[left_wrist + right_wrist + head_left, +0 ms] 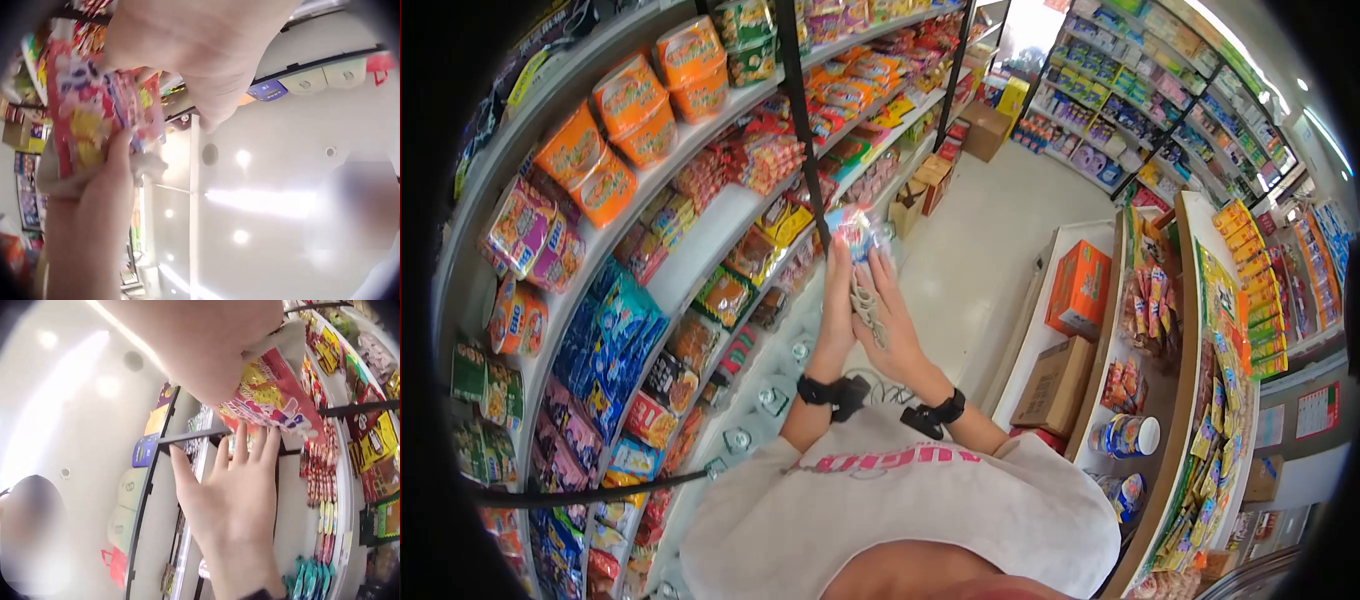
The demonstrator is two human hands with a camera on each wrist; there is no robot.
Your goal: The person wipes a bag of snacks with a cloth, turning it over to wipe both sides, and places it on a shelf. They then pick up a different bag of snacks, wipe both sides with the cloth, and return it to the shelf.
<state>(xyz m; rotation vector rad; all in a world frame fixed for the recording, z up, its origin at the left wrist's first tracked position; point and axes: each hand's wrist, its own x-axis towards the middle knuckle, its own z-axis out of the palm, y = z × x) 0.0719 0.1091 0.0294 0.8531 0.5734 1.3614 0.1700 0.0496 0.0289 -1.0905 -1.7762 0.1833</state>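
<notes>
A pink-and-white printed plastic packet is pinched by the right hand, while the left hand is spread wide beside it

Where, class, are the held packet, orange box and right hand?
Held packet (pixel 284 394), right wrist view: printed face.
Orange box (pixel 1080 287), head view: broad face.
Right hand (pixel 897 328), head view: middle of hand.

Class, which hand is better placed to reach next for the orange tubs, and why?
Probably the left hand: it is nearer the orange tubs, and its fingers are straight against the packet. The right hand has its thumb over the packet, so it could likely keep hold.
</notes>
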